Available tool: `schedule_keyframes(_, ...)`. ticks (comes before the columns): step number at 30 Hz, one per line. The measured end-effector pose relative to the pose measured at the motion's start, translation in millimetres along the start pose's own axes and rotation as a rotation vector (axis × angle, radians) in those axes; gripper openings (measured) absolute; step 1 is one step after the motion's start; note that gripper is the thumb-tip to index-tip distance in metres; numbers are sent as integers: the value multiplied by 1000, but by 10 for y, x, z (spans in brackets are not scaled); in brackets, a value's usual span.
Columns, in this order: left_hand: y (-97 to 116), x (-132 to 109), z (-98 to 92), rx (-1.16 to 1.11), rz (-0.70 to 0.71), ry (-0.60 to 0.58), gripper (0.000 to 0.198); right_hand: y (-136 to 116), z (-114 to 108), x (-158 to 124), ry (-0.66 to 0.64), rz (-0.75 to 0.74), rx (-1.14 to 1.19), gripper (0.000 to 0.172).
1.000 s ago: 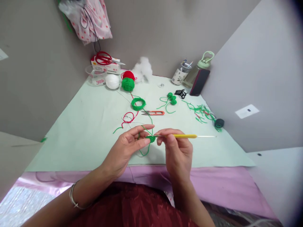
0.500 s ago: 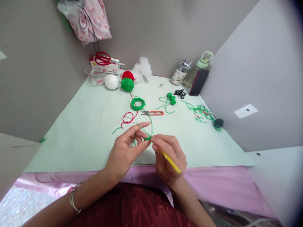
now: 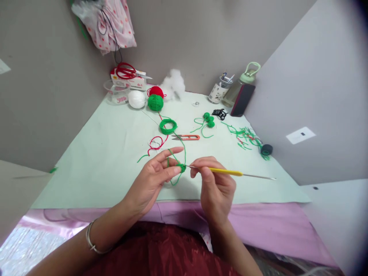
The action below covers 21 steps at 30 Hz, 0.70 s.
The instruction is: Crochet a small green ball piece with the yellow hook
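Within pinch of left hand [image 3: 151,178], green crochet piece [image 3: 182,167]; right hand [image 3: 217,186] grips yellow-handled hook [image 3: 230,171], tip apparently in stitches.

1. Upper left: scissors [image 3: 133,73] on box [image 3: 138,83]; plastic tub [image 3: 119,99] in front.
2. Upper centre: yarn balls [image 3: 155,102] before stuffing [image 3: 174,84].
3. Centre: yarn coil [image 3: 163,129], thread snips [image 3: 190,137] lower right.
4. Upper right: pen cup [image 3: 217,94] left of bottle [image 3: 233,92], phone [image 3: 243,100] before bottle.
5. Lower centre: crochet piece [image 3: 182,168] in left hand [image 3: 151,177], crochet hook [image 3: 225,171] in right hand [image 3: 216,188].

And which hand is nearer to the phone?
Right hand: on the person's side of the phone, slightly left. Left hand: same side, but much farther left.
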<state>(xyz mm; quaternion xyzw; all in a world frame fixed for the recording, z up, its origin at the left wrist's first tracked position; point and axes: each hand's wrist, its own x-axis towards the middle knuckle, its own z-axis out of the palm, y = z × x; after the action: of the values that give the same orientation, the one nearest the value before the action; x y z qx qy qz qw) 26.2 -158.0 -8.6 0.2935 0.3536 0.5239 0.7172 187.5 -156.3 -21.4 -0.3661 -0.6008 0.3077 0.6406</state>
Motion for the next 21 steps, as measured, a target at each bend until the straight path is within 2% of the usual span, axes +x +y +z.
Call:
schedule_keyframes(4,47,5,2,44,53,44,38,-43,-39,-24,36,-6,-43,18)
schedule_keyframes(7,55,-5,3,52,67,53,35,-63,-59,-21,36,40,22,19)
schedule_keyframes(10,22,-24,1,84,51,-4,38,-56,-51,-2,-1,50,79,18)
schedule_keyframes(14,-40,-30,10,97,53,-62,39,-37,-8,-3,-56,-5,-37,18)
schedule_keyframes(16,-66,-22,25,86,73,-33,39,-16,17,-33,-54,-59,-129,20)
schedule_keyframes(18,-86,-8,40,53,78,2,42,21,35,-76,-36,-181,-252,24)
schedule_keyframes(21,-89,22,34,-52,-49,-23,44,73,26,-117,-61,-360,-407,35)
